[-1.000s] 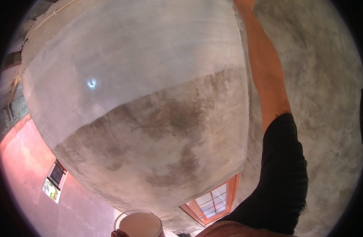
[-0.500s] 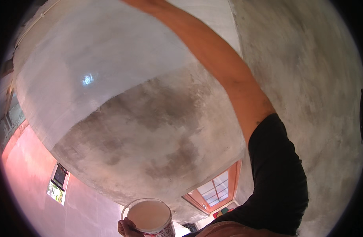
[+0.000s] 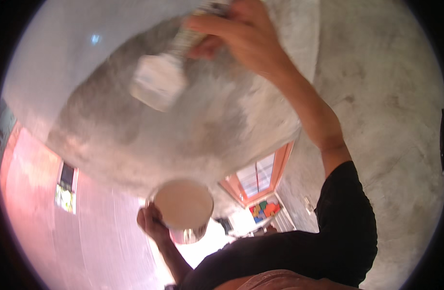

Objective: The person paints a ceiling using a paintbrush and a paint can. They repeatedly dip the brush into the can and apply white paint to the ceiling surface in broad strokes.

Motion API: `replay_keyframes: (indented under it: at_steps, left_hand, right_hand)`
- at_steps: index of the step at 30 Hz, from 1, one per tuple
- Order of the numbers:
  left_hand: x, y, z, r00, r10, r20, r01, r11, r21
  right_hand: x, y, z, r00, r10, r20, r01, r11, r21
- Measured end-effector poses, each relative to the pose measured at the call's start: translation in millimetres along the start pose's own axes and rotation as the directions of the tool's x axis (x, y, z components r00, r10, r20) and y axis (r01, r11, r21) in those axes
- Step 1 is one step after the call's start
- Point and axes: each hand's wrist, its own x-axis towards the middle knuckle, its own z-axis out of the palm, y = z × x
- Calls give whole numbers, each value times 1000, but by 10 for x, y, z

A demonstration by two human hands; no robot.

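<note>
In my right hand (image 3: 241, 36), raised at the top of the view, is a wide paintbrush (image 3: 160, 83). Its pale, paint-coated bristles point down and left, somewhat blurred by motion, and my fingers wrap its handle. Lower down, my left hand (image 3: 152, 221) grips the left side of a paint bucket (image 3: 189, 235) by its rim. Off-white paint (image 3: 184, 203) shows inside, under the brush but apart from it. Behind both is a wall whose upper left part has a smooth light coat (image 3: 48, 63), while bare grey plaster (image 3: 149, 145) shows below a curved edge.
A grey plastered wall (image 3: 381, 145) stands close on the right. Below is an orange-framed door or window (image 3: 258, 176) with panes, near a multicoloured item (image 3: 264, 211). At left, a pink-lit wall (image 3: 28, 174) has a small window opening (image 3: 66, 186).
My right hand has come down from beyond the top edge, bringing the paintbrush into view. The bucket and my left hand appear higher in the picture, and the view has shifted.
</note>
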Motion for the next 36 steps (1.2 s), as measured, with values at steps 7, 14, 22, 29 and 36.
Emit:
replay_keyframes:
  at_steps: [7, 14, 22, 29, 36]
  left_hand:
    - [239, -14, 211, 986, 9, 167, 1, 998, -57]
    - [209, 24, 333, 967, -51, 249, 41, 998, 45]
    - [196, 0, 536, 929, -123, 349, 166, 982, -95]
    - [209, -79, 638, 899, -126, 419, 200, 970, -137]
    - [251, -182, 667, 894, -125, 431, 204, 968, -143]
  right_hand:
    - [-1230, 334, 111, 962, 271, 29, -273, 960, 66]
    - [-1747, 502, 658, 917, 301, 261, -247, 943, -221]
    - [-1979, 847, 1009, 751, 427, 503, -76, 814, -576]
    - [-2054, 1100, 1019, 694, 537, 479, -95, 728, -679]
    - [-2081, 1023, 1010, 730, 538, 422, -93, 689, -718]
